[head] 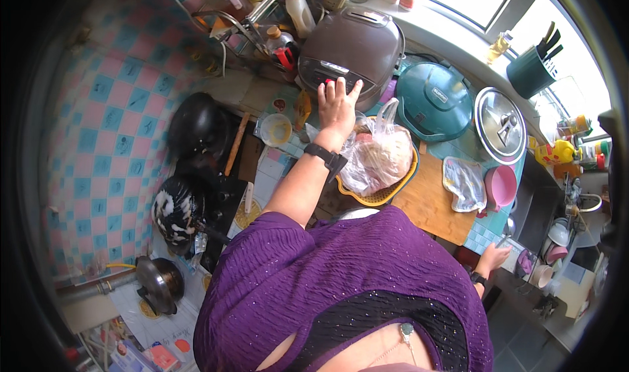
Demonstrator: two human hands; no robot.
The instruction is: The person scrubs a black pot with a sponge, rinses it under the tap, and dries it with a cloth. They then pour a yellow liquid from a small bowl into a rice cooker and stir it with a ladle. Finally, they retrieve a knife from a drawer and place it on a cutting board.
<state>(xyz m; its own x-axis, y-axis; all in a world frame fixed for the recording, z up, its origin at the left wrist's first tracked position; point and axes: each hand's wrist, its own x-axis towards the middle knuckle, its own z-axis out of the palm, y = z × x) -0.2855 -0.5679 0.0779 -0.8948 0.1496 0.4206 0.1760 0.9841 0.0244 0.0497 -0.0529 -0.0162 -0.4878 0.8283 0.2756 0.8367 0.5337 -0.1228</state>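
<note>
My left hand (336, 107) reaches forward with fingers spread, their tips at the front control panel of a brown rice cooker (351, 45). A red light shows on the panel beside the fingers. Below that wrist, a clear plastic bag (383, 160) with pale and pinkish contents sits in a yellow plastic basket (378, 200). Far off to the right, my right hand (491, 258) is by the counter edge near the sink, closed around the thin handle of a metal spoon (510, 226). The spoon's bowl points away from me.
A teal electric griddle (435, 101), a glass pot lid (501, 124), a wooden cutting board (437, 200), a folded cloth (464, 182) and a pink bowl (501, 187) crowd the counter. Left are a black wok (179, 212) on the stove and a lidded pot (159, 286). A knife holder (530, 72) stands on the sill.
</note>
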